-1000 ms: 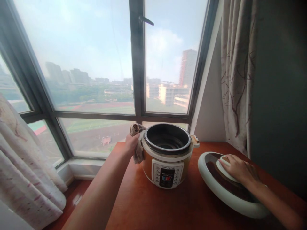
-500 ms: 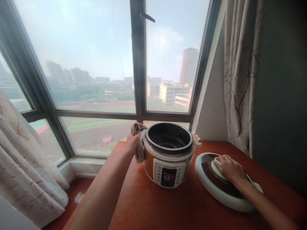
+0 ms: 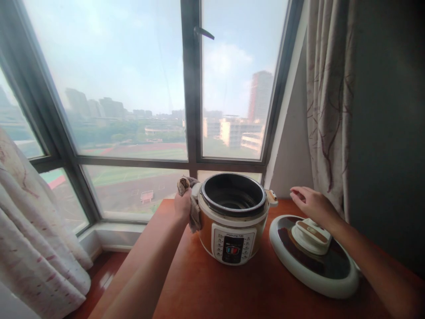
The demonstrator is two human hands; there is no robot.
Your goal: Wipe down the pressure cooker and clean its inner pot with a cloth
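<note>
The left hand is clenched around a crumpled cloth, pressing it against the left side of the open pressure cooker, which stands on the reddish wooden counter near the window. The right hand hangs loose and released, fingers relaxed, above the cooker's lid, touching nothing. The lid lies flat on the counter just to the right of the cooker, handle up. A patterned curtain hangs behind it.
</note>
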